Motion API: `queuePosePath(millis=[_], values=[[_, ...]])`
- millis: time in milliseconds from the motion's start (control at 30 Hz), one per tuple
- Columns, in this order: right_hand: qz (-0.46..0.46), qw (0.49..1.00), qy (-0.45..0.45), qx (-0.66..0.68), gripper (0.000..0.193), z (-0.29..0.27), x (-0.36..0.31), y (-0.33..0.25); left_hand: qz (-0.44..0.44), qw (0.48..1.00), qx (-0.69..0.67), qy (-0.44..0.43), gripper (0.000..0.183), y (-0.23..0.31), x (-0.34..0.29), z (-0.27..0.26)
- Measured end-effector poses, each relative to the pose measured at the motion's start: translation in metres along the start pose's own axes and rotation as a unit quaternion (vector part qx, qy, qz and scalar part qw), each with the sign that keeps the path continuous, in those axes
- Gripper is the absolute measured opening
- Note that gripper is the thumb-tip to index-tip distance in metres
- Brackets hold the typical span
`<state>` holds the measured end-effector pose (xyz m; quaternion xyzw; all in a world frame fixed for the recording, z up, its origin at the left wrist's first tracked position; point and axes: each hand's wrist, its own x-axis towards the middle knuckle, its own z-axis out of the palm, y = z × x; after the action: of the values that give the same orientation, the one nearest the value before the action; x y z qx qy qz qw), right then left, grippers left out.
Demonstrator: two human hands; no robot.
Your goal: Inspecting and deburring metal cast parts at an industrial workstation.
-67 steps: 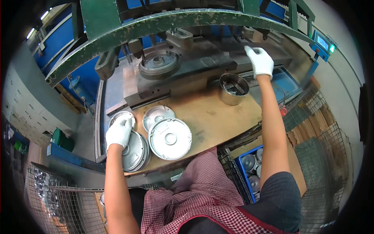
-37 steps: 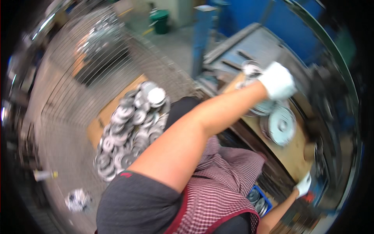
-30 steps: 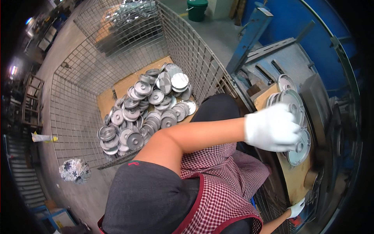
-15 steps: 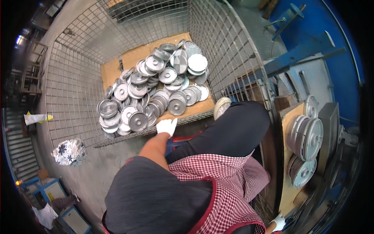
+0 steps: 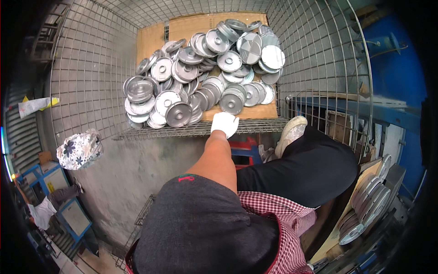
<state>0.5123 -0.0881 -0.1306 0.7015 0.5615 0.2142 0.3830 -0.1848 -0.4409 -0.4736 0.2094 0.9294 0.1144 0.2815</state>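
My left hand [image 5: 225, 124], in a white glove, rests on the front wire edge [image 5: 182, 130] of a large wire cage. Its fingers are curled over that edge, just short of the nearest discs. Round grey metal discs [image 5: 232, 101] with raised centres and rims lie in a loose heap behind it, some flat and others tilted on one another. Brown board [image 5: 200, 21] lines the cage floor beneath them. My right hand is out of the picture.
Wire mesh walls [image 5: 326, 50] rise around the heap. More discs [image 5: 372, 201] stand stacked on a board at the right. A floral cloth bundle [image 5: 80, 150] hangs at the cage's left. A red and blue frame [image 5: 244, 150] stands below the edge. Another person [image 5: 43, 212] is far left.
My view has shifted toward the cage, so the heap sits higher and further right. My left hand stays on the front edge. My right hand has left the lower right of the picture.
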Motion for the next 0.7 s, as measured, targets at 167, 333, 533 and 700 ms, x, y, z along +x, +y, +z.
queuePosePath(millis=[167, 333, 533, 700], values=[[0.026, 1.0, -0.004, 0.011, 0.041, -0.006, 0.005, -0.006, 0.007, 0.999, -0.02, -0.033, 0.046, -0.001, -0.003, -0.01], [0.071, 0.996, -0.006, 0.046, 0.044, 0.002, 0.002, -0.005, 0.013, 1.0, 0.009, -0.01, 0.045, 0.003, -0.003, -0.012], [0.119, 0.98, 0.009, 0.159, 0.045, -0.031, -0.057, -0.027, 0.02, 0.991, 0.124, 0.036, 0.036, 0.005, 0.001, 0.004], [0.087, 0.986, 0.074, 0.121, 0.041, -0.072, -0.09, -0.032, -0.111, 0.969, -0.171, 0.138, 0.056, 0.022, 0.042, -0.007]])
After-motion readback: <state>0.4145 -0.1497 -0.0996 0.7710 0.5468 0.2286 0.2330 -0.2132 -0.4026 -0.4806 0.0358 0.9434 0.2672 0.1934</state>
